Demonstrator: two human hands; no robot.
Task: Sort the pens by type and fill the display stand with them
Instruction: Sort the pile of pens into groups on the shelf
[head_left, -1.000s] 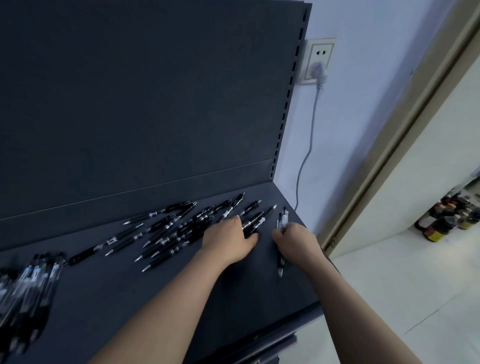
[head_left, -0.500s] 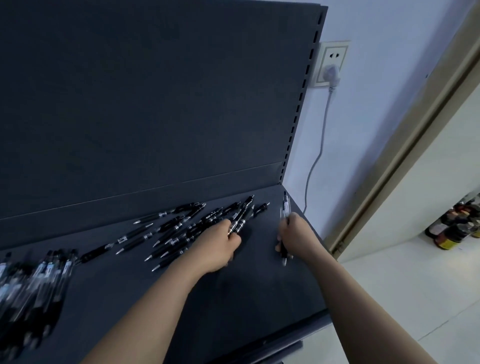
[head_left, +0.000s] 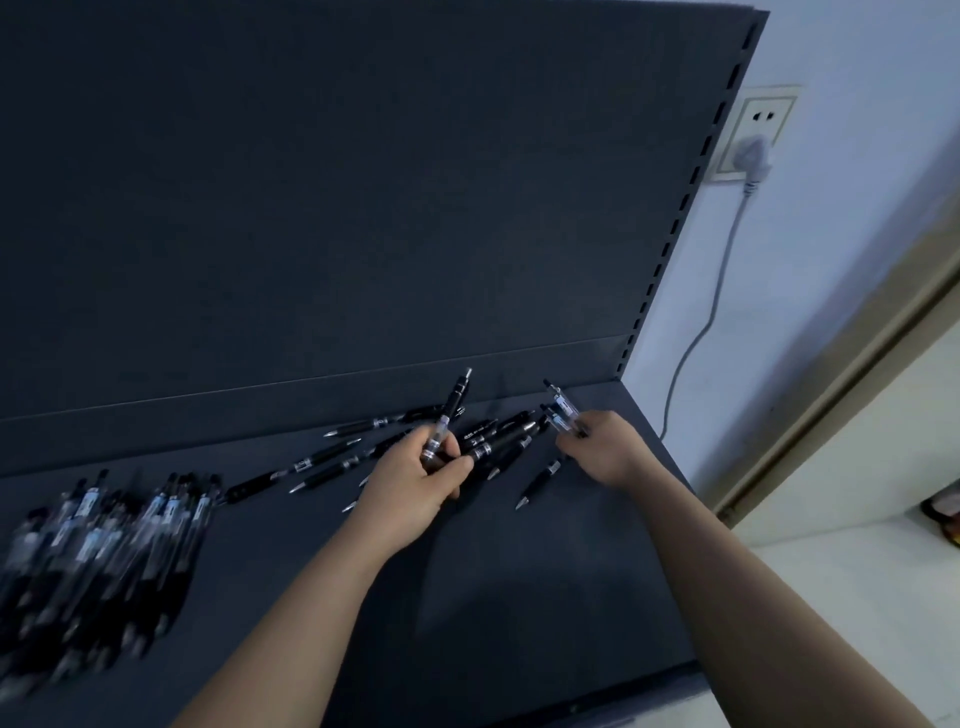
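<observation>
- Lying spread out on the dark shelf (head_left: 519, 597), in the middle and close to its far edge, are the loose pens (head_left: 332, 457). They are black with silver tips and silver bands. They point many ways and cross over each other.
- One single pen (head_left: 540, 480) lies alone, just on the near side of the right hand (head_left: 608, 449).
- The left hand (head_left: 421, 483) has its fingers curled round a held pen (head_left: 453, 402). This pen sticks up toward the back panel (head_left: 363, 208), silver end on top. The hand hides its low end and some loose pens under it.
- The right hand pinches a small bunch of clear pens (head_left: 563, 413) with pale labels. How many is hard to tell, and its fingertips are mostly hidden.
- A big pile of pens (head_left: 104, 545) sits at the near left. It is very blurry, and the picture's edge cuts it off.
- On the wall to the right is a socket (head_left: 756, 135) with a plug in it, and a grey cord (head_left: 717, 291) hangs down.
</observation>
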